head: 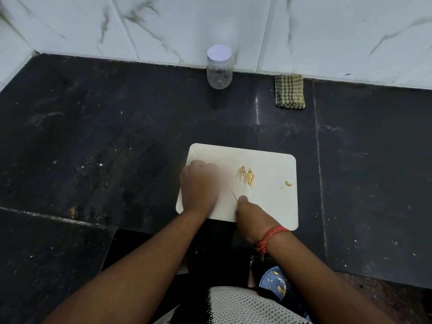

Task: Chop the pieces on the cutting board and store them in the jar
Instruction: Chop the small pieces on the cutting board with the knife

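Note:
A white cutting board [268,157] lies on the black counter. A small heap of yellow strips [246,176] sits near its middle, with two loose bits [288,184] to the right. My left hand [198,185] rests on the board's left part with its knuckles up and fingers curled down. It is blurred, and whatever is under it is hidden. My right hand [251,218] grips a knife whose thin blade [233,195] points up-left between the two hands. A clear jar [219,73] with a white lid [219,53] stands shut at the back wall.
A folded green checked cloth [289,91] lies by the wall, right of the jar. Marble-tiled walls close off the back and the left. The counter edge steps down at the lower left. A blue slipper [277,280] shows on the floor below.

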